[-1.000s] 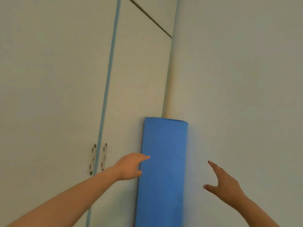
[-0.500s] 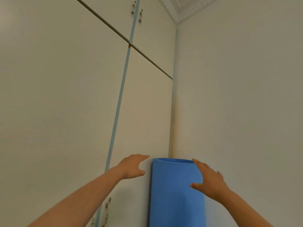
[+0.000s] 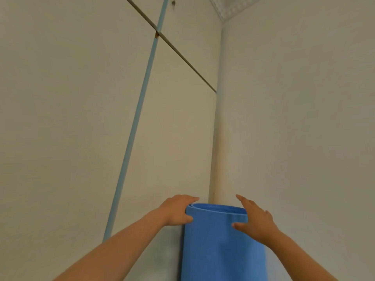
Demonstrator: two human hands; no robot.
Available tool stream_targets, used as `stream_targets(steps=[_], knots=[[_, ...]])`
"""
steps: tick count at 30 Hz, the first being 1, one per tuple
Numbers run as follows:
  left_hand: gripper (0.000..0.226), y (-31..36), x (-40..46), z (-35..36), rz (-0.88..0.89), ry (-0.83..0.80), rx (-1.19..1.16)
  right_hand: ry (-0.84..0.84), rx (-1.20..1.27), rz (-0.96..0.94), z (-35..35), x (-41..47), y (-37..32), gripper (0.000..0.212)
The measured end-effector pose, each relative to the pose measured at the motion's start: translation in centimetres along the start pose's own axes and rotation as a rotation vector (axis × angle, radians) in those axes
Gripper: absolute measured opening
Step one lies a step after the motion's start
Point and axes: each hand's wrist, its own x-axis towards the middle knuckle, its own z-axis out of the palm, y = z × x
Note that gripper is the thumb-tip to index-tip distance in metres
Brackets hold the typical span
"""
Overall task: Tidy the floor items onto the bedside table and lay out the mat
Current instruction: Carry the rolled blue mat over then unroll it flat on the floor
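A rolled blue mat (image 3: 220,248) stands upright in the corner between the wardrobe and the wall, its lower part cut off by the frame's bottom edge. My left hand (image 3: 176,209) grips the roll's top left rim, fingers over the top and thumb on the front. On the roll's upper right side lies my right hand (image 3: 254,220), its fingers straight and pointing up, its thumb touching the front. The floor, the bedside table and the floor items are out of view.
Tall pale wardrobe doors (image 3: 81,122) with a light blue strip (image 3: 138,110) between them fill the left. A plain wall (image 3: 300,122) fills the right, with ceiling moulding (image 3: 229,9) at the top. Small door handles (image 3: 173,4) show high up.
The view has tilted up, so the mat sits lower in frame. Both hands have closed in on the roll's top; my left hand now grips the rim and my right hand touches the side.
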Motion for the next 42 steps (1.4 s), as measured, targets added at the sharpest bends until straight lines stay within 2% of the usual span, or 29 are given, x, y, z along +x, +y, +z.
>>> stream_targets(steps=[8, 11, 14, 15, 16, 18, 23, 29, 32, 33, 35, 38, 42], knots=[[0.070, -3.4, 7.2, 1.6, 0.097, -0.025, 0.034, 0.026, -0.002, 0.004, 3.7, 6.5, -1.4, 0.076], [0.075, -4.5, 9.8, 2.8, 0.148, -0.076, 0.038, -0.065, 0.021, 0.037, 5.6, 8.3, -1.7, 0.062], [0.084, -5.1, 11.6, 5.1, 0.191, -0.212, 0.081, -0.133, -0.232, 0.067, 7.5, 8.9, -2.0, 0.043], [0.087, -5.2, 11.9, 5.9, 0.191, -0.227, 0.065, -0.128, -0.294, 0.071, 7.9, 9.0, -1.8, 0.029], [0.087, -5.1, 12.1, 6.5, 0.189, -0.219, 0.043, -0.118, -0.315, 0.074, 7.9, 9.0, -1.9, 0.025], [0.079, -5.3, 12.5, 7.1, 0.201, -0.169, 0.015, -0.092, -0.326, 0.082, 8.0, 9.3, -1.7, 0.043], [0.040, -5.8, 12.6, 7.2, 0.270, -0.118, -0.014, -0.045, -0.353, 0.055, 8.2, 8.7, -1.5, 0.047], [0.049, -5.5, 9.5, 5.5, 0.330, -0.096, -0.013, -0.081, -0.381, 0.036, 6.6, 6.2, -3.4, 0.053], [0.032, -5.4, 7.5, 4.0, 0.342, -0.102, -0.004, -0.054, -0.355, -0.019, 5.9, 4.8, -4.7, 0.078], [0.033, -5.3, 6.4, 3.5, 0.338, -0.111, 0.000, -0.056, -0.351, -0.037, 5.6, 4.2, -5.1, 0.082], [0.030, -5.0, 4.2, 2.3, 0.330, -0.118, -0.004, -0.057, -0.342, -0.076, 5.0, 3.0, -6.0, 0.085], [0.040, -3.7, 0.2, 0.7, 0.300, -0.120, -0.002, -0.030, -0.353, -0.129, 3.7, -0.2, -7.5, 0.085], [0.039, -0.3, -5.1, -1.2, 0.311, -0.136, 0.033, -0.012, -0.327, -0.166, 1.3, -5.4, -8.5, 0.084]])
